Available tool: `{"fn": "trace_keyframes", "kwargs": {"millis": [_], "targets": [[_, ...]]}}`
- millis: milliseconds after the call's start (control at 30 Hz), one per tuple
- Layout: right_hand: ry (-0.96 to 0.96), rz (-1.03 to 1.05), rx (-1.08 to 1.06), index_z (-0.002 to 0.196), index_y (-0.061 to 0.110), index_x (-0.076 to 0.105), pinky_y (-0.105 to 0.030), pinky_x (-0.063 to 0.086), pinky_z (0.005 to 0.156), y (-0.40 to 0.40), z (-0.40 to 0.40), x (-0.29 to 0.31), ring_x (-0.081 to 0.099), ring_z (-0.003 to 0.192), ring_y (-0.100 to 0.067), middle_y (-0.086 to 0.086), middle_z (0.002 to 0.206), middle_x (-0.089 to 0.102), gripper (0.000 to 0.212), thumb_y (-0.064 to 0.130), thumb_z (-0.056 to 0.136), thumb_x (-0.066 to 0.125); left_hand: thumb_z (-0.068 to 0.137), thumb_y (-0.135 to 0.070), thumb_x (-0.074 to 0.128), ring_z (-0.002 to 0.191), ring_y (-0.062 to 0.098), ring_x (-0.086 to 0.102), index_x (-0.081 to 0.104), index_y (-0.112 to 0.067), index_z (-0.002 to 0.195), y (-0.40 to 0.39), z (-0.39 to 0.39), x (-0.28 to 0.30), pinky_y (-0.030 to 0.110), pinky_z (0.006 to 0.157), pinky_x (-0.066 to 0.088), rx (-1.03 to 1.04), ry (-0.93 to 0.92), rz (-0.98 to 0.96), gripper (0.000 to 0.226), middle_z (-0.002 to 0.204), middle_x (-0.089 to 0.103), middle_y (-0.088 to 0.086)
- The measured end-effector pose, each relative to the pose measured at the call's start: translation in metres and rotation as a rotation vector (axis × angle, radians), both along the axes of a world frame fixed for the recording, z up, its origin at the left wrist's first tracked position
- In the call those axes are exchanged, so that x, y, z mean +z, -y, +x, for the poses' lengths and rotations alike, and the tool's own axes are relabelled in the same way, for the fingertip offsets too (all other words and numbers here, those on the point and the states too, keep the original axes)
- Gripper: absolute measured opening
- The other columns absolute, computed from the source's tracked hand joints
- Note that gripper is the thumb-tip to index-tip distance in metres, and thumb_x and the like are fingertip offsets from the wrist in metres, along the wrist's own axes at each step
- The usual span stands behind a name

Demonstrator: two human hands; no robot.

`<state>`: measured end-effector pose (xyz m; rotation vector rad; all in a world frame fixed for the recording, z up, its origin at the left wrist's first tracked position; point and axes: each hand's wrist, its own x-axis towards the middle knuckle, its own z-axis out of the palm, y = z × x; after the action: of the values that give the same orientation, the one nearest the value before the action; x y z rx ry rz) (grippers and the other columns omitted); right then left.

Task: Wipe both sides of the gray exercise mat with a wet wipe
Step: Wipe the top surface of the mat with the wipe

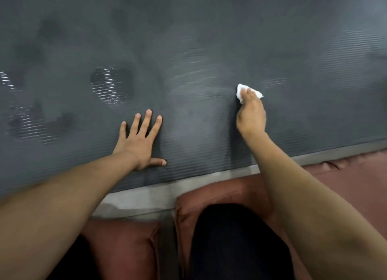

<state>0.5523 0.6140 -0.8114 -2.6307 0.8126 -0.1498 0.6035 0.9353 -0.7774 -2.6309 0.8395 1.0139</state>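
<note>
Mat (188, 39) lay flat on the floor, its near edge by the knees. Wet patches (112, 85) showed at left. Left hand (139, 141) lay flat w/ fingers spread, prob. pinning the mat. Right hand (251, 116) had fingers curled on the wipe (240, 90), pressing it mid-mat to scrub.

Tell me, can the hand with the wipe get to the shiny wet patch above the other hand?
Probably yes. The right hand holds the wet wipe on the mat, and nothing lies between it and the wet patch; it would cross above the left hand.
</note>
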Motion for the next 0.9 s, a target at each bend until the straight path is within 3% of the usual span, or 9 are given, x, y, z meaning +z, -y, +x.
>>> {"fn": "trace_keyframes", "kwargs": {"millis": [133,267,367,500,600,667,767,833,900], "targets": [[0.011,0.087,0.008,0.129,0.011,0.058,-0.032,0.036,0.107,-0.051,0.011,0.011,0.050,0.127,-0.027,-0.007,0.135,0.057,0.045,0.009,0.089,0.037,0.074,-0.088,0.053,0.155,0.031,-0.022,-0.036,-0.031,0.152,0.000,-0.002,0.003,0.061,0.124,-0.002,0.001,0.034,-0.011,0.131,0.162,-0.040,0.002],[-0.083,0.180,0.512,0.137,0.014,0.053,-0.031,0.032,0.113,-0.179,0.012,0.009,0.044,0.134,-0.023,-0.006,0.143,0.050,0.048,0.010,0.091,0.040,0.077,-0.085,0.054,0.157,0.032,-0.009,-0.021,-0.024,0.160,-0.014,-0.023,0.008,0.056,0.126,0.007,0.155,0.108,-0.076,0.127,0.168,-0.026,0.000],[-0.087,0.166,0.647,0.135,0.028,0.052,-0.038,0.042,0.106,-0.169,0.015,0.014,0.046,0.131,-0.019,0.005,0.143,0.049,0.049,0.013,0.091,0.039,0.087,-0.076,0.052,0.157,0.033,-0.005,-0.011,-0.023,0.162,-0.038,-0.041,0.006,0.055,0.126,0.010,0.173,0.116,-0.155,0.111,0.170,-0.018,0.003],[-0.067,0.054,0.293,0.120,0.026,0.062,-0.031,0.042,0.103,-0.071,-0.018,0.029,0.052,0.122,-0.021,0.003,0.130,0.059,0.039,0.011,0.089,0.042,0.089,-0.075,0.048,0.157,0.030,-0.009,-0.015,-0.030,0.161,-0.056,-0.047,0.003,0.057,0.126,0.007,0.077,0.089,-0.167,0.106,0.169,-0.021,0.001],[-0.135,0.017,0.068,0.081,0.014,0.044,-0.030,0.036,0.062,-0.033,-0.037,0.053,0.042,0.074,-0.024,0.000,0.080,0.050,0.011,0.006,0.074,0.041,0.090,-0.076,0.046,0.157,0.031,-0.014,-0.022,-0.032,0.159,-0.054,-0.048,-0.001,0.059,0.125,0.004,0.084,0.069,-0.136,0.106,0.167,-0.027,0.000],[-0.173,-0.007,0.053,0.074,0.010,0.039,-0.036,0.021,0.056,-0.044,-0.026,0.058,0.036,0.066,-0.029,-0.003,0.070,0.043,0.011,0.000,0.069,0.042,0.090,-0.075,0.047,0.156,0.031,-0.015,-0.023,-0.033,0.158,-0.052,-0.047,-0.001,0.059,0.125,0.003,0.104,0.057,-0.125,0.106,0.167,-0.029,-0.001],[-0.175,-0.025,0.114,0.081,0.011,0.062,-0.034,0.031,0.062,-0.092,-0.011,0.047,0.058,0.083,-0.034,-0.010,0.082,0.061,0.019,-0.002,0.078,0.048,0.090,-0.075,0.048,0.156,0.030,-0.016,-0.024,-0.034,0.158,-0.050,-0.047,0.000,0.059,0.125,0.003,0.115,0.054,-0.109,0.107,0.166,-0.030,-0.002],[-0.218,-0.007,0.294,0.101,0.015,0.070,-0.035,0.042,0.078,-0.143,-0.008,0.038,0.058,0.098,-0.031,-0.012,0.102,0.064,0.029,0.003,0.087,0.048,0.090,-0.076,0.048,0.156,0.029,-0.017,-0.025,-0.034,0.157,-0.050,-0.047,0.002,0.058,0.125,0.002,0.118,0.052,-0.101,0.108,0.166,-0.030,-0.002],[-0.263,-0.001,0.490,0.111,0.019,0.067,-0.035,0.043,0.080,-0.178,-0.008,0.040,0.053,0.102,-0.027,-0.008,0.107,0.058,0.031,0.007,0.091,0.047,0.089,-0.076,0.049,0.156,0.028,-0.016,-0.024,-0.035,0.158,-0.050,-0.048,0.002,0.057,0.125,0.001,0.116,0.051,-0.100,0.108,0.167,-0.029,-0.003]]}}
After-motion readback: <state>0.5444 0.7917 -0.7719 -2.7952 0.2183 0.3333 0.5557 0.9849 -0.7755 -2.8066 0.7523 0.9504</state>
